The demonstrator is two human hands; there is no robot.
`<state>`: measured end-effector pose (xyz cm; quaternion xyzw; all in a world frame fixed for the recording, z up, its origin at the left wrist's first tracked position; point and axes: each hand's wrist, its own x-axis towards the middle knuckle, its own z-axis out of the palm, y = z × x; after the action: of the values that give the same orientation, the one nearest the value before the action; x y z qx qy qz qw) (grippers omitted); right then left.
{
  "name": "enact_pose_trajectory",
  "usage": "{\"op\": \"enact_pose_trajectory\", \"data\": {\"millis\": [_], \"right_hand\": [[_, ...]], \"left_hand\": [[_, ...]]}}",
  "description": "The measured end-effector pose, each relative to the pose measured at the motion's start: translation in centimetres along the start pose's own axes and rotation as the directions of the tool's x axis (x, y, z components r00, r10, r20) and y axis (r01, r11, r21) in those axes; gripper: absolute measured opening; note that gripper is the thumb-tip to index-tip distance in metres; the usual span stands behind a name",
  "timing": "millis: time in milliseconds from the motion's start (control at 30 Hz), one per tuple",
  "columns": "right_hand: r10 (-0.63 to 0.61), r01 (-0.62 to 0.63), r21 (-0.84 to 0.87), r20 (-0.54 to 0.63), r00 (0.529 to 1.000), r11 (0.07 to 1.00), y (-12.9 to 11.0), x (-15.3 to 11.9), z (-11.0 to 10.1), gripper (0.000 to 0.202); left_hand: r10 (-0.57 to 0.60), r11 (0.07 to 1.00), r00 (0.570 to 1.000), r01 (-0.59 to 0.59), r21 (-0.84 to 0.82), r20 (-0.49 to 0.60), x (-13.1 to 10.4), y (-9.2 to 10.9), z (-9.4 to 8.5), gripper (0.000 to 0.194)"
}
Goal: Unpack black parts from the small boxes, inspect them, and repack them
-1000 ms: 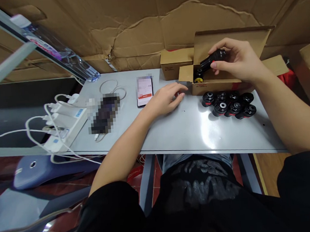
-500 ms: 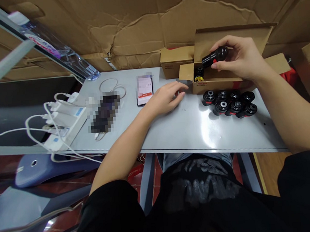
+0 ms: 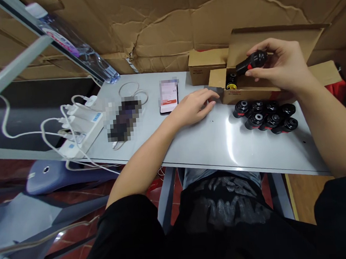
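Observation:
My right hand (image 3: pixel 284 63) grips a black cylinder with a red mark (image 3: pixel 251 62), its fingers and thumb round the narrower end. The cylinder is held tilted above the open cardboard box (image 3: pixel 248 96). Inside that box, at its left end, another black cylinder with a yellow band (image 3: pixel 231 82) shows; the rest of the inside is partly hidden. My left hand (image 3: pixel 198 106) lies on the table, fingers loosely stretched, with nothing in it. Several similar black cylinders (image 3: pixel 259 119) stand in a cluster in front of the box.
A second cardboard box (image 3: pixel 205 69) stands left of the open one. Toward the left of the grey table (image 3: pixel 192 148) lie a lit phone (image 3: pixel 168 98), a blurred dark device (image 3: pixel 124 119) and a white power strip (image 3: pixel 85 134) with cables. A water bottle (image 3: pixel 76 45) leans along the shelf frame.
The view has shifted slightly, so the scene sits further right in the picture. My right hand still holds the cylinder over the box, and my left hand stays on the table.

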<state>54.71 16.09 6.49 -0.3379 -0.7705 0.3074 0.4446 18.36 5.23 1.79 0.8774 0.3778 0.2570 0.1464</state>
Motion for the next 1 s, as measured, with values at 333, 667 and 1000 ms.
{"op": "enact_pose_trajectory", "data": {"millis": [333,667,1000], "right_hand": [[-0.035,0.04,-0.072,0.069,0.997,0.997,-0.7,-0.2,-0.1,0.082],[0.036,-0.03,-0.079,0.068,0.997,0.996,-3.4,-0.4,0.2,0.074],[0.153,-0.153,-0.018,0.078,0.985,0.988,-4.8,-1.8,0.9,0.057]], "left_hand": [[-0.022,0.999,0.998,0.024,-0.032,0.066,0.3,1.0,0.2,0.033],[0.022,0.992,1.0,-0.023,-0.126,-0.005,0.2,0.2,1.6,0.03],[-0.109,0.934,0.966,0.018,-0.357,-0.235,0.3,0.1,4.2,0.025]]}}
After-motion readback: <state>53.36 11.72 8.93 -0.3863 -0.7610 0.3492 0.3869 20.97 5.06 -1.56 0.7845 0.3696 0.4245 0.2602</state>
